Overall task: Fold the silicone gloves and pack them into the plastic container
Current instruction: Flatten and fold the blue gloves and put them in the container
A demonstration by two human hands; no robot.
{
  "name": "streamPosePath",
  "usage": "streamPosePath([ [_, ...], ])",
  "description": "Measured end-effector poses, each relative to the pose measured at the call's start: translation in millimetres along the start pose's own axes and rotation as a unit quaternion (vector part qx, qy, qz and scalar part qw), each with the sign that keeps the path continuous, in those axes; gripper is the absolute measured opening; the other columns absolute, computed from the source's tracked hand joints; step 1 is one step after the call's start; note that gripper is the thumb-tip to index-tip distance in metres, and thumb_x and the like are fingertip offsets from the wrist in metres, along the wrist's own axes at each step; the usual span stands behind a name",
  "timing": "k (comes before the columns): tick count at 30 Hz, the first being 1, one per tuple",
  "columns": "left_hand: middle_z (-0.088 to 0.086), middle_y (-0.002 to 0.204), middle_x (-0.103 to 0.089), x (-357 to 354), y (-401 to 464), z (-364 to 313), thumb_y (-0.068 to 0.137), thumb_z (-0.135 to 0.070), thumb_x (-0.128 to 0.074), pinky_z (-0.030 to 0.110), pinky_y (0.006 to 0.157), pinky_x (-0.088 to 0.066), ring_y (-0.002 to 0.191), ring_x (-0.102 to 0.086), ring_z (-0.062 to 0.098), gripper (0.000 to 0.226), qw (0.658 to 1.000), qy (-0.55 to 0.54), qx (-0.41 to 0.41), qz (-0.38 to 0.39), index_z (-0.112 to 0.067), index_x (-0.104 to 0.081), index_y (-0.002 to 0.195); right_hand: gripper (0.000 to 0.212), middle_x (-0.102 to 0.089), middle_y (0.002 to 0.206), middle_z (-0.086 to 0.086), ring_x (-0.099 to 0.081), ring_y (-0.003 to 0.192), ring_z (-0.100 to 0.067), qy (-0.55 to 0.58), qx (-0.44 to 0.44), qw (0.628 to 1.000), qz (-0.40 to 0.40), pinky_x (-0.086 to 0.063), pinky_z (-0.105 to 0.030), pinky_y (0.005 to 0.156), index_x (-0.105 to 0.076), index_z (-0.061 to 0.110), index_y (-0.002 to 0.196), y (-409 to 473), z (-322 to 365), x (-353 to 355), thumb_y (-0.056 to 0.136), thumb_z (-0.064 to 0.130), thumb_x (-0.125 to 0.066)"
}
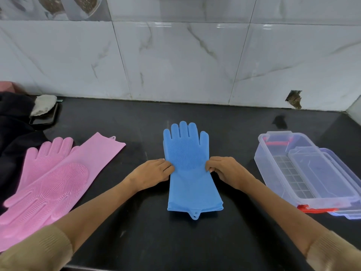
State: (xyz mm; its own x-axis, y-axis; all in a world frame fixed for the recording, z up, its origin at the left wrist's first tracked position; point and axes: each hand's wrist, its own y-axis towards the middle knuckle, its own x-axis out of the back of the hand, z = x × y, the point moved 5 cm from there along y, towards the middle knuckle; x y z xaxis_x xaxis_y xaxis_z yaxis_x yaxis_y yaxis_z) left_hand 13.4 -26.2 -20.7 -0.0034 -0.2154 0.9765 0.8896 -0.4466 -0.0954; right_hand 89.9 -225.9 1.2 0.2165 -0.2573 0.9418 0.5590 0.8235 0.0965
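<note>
Blue silicone gloves point(188, 153) lie flat and stacked in the middle of the black counter, fingers pointing to the wall, cuff with a hang tab toward me. My left hand point(151, 174) pinches the stack's left edge at the wrist. My right hand point(224, 170) pinches its right edge at the same height. Two pink silicone gloves point(58, 173) lie crossed over each other at the left. The clear plastic container point(265, 173) with red latches stands open at the right, and a clear piece, apparently its lid, leans in and over its right side.
The black counter point(146, 222) meets a marble-tiled wall point(175, 65) at the back. Dark cloth point(13, 118) and a small dark tray with a pale pad point(44, 107) sit at the far left. A chipped hole point(294, 98) shows in the wall tile.
</note>
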Motion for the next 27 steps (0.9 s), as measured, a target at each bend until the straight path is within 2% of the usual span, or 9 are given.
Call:
streamPosePath([
  [3, 0.005, 0.091, -0.067, 17, 7, -1, 0.087, -0.044, -0.035, 0.037, 0.073, -0.053, 0.078, -0.064, 0.024, 0.041, 0.981, -0.113, 0.106, -0.114, -0.013, -0.061, 0.093, 0.014, -0.064, 0.084, 0.003, -0.056, 0.071, -0.015, 0.012, -0.042, 0.999, -0.013, -0.051, -0.033, 0.070, -0.060, 0.017, 0.090, 6, -3, 1, 0.086, 0.007, -0.051],
  [4, 0.003, 0.071, -0.063, 22, 10, 0, 0.079, -0.046, -0.038, 0.033, 0.059, -0.049, 0.061, -0.058, 0.022, 0.036, 0.962, -0.151, 0.162, -0.157, -0.014, -0.057, 0.074, 0.010, -0.064, 0.083, 0.002, -0.057, 0.071, -0.016, 0.023, -0.067, 0.997, -0.011, -0.051, -0.034, 0.069, -0.059, 0.017, 0.089, 9, -6, 2, 0.084, 0.011, -0.053],
  [6, 0.000, 0.051, -0.048, 26, 15, 9, 0.072, -0.038, -0.048, 0.028, 0.049, -0.035, 0.048, -0.041, 0.017, 0.028, 0.912, -0.204, 0.296, -0.198, -0.017, -0.039, 0.055, 0.011, -0.066, 0.078, -0.006, -0.060, 0.070, -0.025, 0.054, -0.128, 0.990, -0.023, -0.051, -0.041, 0.069, -0.057, 0.009, 0.083, 17, -12, 4, 0.085, 0.015, -0.049],
  [9, -0.002, 0.050, -0.039, 22, 24, 30, 0.069, -0.022, -0.052, 0.024, 0.048, -0.028, 0.050, -0.039, 0.019, 0.025, 0.818, -0.300, 0.469, -0.145, -0.016, -0.034, 0.052, 0.030, -0.065, 0.073, -0.015, -0.057, 0.068, -0.034, 0.083, -0.233, 0.968, -0.040, -0.047, -0.042, 0.070, -0.044, 0.006, 0.067, 37, -21, 10, 0.091, 0.023, -0.036],
  [13, -0.002, 0.063, -0.050, 9, 32, 41, 0.072, -0.029, -0.048, 0.024, 0.051, -0.028, 0.055, -0.045, 0.016, 0.015, 0.736, -0.390, 0.549, -0.074, -0.015, -0.047, 0.066, 0.039, -0.046, 0.061, -0.004, -0.044, 0.062, -0.023, 0.051, -0.316, 0.947, -0.010, -0.037, -0.033, 0.060, -0.035, 0.010, 0.059, 60, -22, 4, 0.094, 0.027, -0.031],
  [18, -0.001, 0.058, -0.045, 4, 34, 36, 0.081, -0.026, -0.043, 0.023, 0.050, -0.028, 0.053, -0.042, 0.017, 0.025, 0.737, -0.338, 0.576, -0.103, -0.013, -0.041, 0.060, 0.037, -0.045, 0.067, -0.004, -0.046, 0.065, -0.024, -0.012, -0.311, 0.950, -0.032, -0.038, -0.031, 0.059, -0.028, 0.015, 0.059, 57, -17, -9, 0.095, 0.017, -0.033],
  [20, 0.000, 0.056, -0.044, 6, 33, 28, 0.089, -0.035, -0.038, 0.026, 0.052, -0.032, 0.055, -0.045, 0.021, 0.038, 0.766, -0.291, 0.557, -0.136, -0.012, -0.040, 0.059, 0.033, -0.042, 0.062, -0.002, -0.044, 0.061, -0.023, -0.020, -0.315, 0.948, -0.047, -0.035, -0.030, 0.056, -0.032, 0.013, 0.063, 55, -17, -11, 0.095, 0.018, -0.034],
  [23, 0.000, 0.058, -0.048, 10, 32, 18, 0.091, -0.057, -0.031, 0.028, 0.053, -0.034, 0.055, -0.048, 0.022, 0.048, 0.813, -0.215, 0.518, -0.155, -0.013, -0.045, 0.077, 0.022, -0.035, 0.058, 0.002, -0.035, 0.050, -0.016, -0.039, -0.324, 0.944, -0.046, -0.028, -0.027, 0.048, -0.039, 0.010, 0.074, 56, -16, -13, 0.094, 0.017, -0.035],
  [27, -0.002, 0.052, -0.040, 11, 34, 24, 0.100, -0.037, -0.026, 0.026, 0.046, -0.027, 0.049, -0.042, 0.018, 0.034, 0.835, -0.162, 0.506, -0.144, -0.012, -0.048, 0.092, 0.013, -0.034, 0.062, 0.002, -0.033, 0.051, -0.014, -0.052, -0.337, 0.939, -0.039, -0.030, -0.028, 0.049, -0.039, 0.011, 0.079, 55, -12, -13, 0.092, 0.011, -0.041],
])
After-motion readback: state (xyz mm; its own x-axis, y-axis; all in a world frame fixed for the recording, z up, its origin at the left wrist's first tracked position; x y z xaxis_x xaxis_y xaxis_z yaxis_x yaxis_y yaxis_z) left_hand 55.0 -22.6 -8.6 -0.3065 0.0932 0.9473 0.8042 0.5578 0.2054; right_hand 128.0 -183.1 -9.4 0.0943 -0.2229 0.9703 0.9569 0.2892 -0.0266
